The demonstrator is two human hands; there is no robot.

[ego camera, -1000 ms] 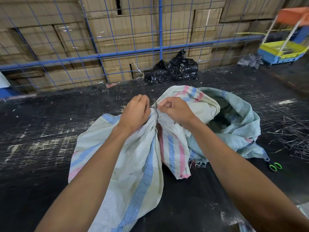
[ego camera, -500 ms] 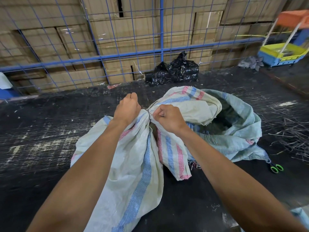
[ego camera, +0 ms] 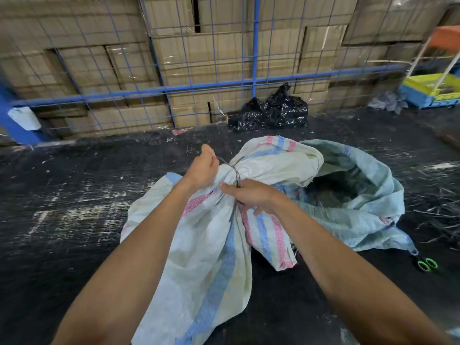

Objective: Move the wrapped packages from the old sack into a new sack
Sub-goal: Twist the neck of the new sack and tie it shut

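A scuffed black floor runs to a blue wire fence backed by stacked cardboard boxes. A striped white sack lies centre, its neck cinched by a thin tie. Left hand and right hand, fingers curled, pinch that tie. A pale green sack lies open beside it; green-handled scissors rest nearby.

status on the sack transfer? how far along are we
Done: the pale blue sack lies open and slumped; its contents are too dark to tell. In hand: the left hand and right hand pull a thin tie around the gathered neck of the striped white sack. Left: finishing that tie. No packages are visible outside, so the transfer may be over.
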